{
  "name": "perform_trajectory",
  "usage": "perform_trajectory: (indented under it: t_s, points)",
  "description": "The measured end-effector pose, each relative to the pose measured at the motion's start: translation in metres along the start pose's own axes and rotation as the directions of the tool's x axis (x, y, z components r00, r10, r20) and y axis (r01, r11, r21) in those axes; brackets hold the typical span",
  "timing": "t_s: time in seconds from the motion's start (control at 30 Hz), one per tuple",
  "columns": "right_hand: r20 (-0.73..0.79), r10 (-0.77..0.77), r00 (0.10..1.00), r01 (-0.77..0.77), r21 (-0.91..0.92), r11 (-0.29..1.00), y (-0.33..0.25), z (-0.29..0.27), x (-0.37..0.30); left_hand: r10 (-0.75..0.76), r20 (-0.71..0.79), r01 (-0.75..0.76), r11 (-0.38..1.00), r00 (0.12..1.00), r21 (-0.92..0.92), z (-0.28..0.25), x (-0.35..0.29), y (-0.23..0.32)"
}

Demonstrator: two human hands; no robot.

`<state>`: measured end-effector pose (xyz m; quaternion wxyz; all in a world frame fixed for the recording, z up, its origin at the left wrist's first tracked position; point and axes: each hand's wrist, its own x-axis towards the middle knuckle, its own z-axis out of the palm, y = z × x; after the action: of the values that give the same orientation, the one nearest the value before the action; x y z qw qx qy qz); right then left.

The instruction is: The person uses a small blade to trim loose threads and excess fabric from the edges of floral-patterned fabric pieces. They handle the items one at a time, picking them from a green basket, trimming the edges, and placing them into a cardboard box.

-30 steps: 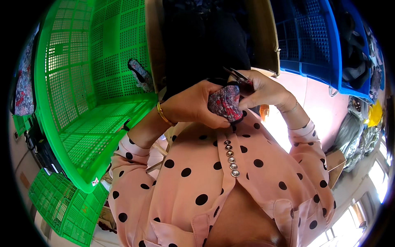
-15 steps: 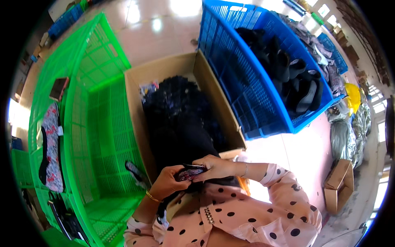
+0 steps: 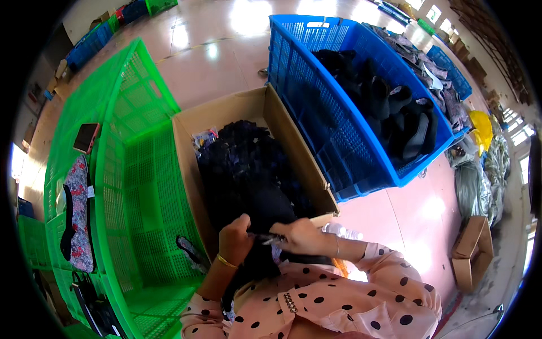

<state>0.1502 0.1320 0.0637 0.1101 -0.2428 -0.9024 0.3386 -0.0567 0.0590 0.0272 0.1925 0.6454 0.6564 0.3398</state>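
Note:
My left hand (image 3: 236,240) is closed on one end of a dark, narrow fabric piece (image 3: 258,235), held over my lap. Close on its right, my right hand (image 3: 305,236) is closed too, slightly blurred. A greyish glint shows by its fingers, but what it grips is hidden. Just below the hands hangs a small light patterned patch of cloth. Beyond them stands a cardboard box (image 3: 183,150) with a heap of dark fabric pieces (image 3: 243,152) in it. My black-clad legs reach over its near end.
On the left is a green crate (image 3: 107,186); a phone (image 3: 86,138) and a floral fabric piece (image 3: 80,217) lie on its side. Another small piece (image 3: 191,252) lies inside. A blue crate (image 3: 339,124) with black shoe-like items (image 3: 418,133) stands at right, near a small open carton (image 3: 473,254).
My hands have moved apart, and the red-patterned dark piece they held close together is now a narrow dark strip between them. The view has shifted slightly.

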Motion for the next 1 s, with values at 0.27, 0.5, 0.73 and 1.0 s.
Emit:
perform_trajectory:
  t_s: [0.27, 0.5, 0.73, 1.0]
  points:
    - [-0.362, 0.010, 0.932, -0.156, -0.376, 0.914, 0.041, 0.028, 0.000, 0.133, 0.042, -0.126, 0.983, 0.990, -0.133, -0.003, 0.013, -0.009]
    - [-0.199, 0.346, 0.917, -0.260, 0.359, 0.896, 0.054, 0.045, -0.015, 0.105, -0.121, -0.086, 0.984, 0.987, 0.156, 0.038, -0.011, -0.031]
    - [-0.160, 0.446, 0.881, -0.353, 0.406, 0.843, 0.084, 0.025, -0.036, 0.103, -0.090, -0.108, 0.993, 0.991, -0.051, 0.009, 0.000, -0.015]
    - [-0.167, 0.405, 0.899, -0.383, 0.150, 0.911, 0.079, 0.028, -0.045, 0.315, -0.121, -0.308, 0.949, 0.942, 0.068, 0.032, 0.016, -0.003]
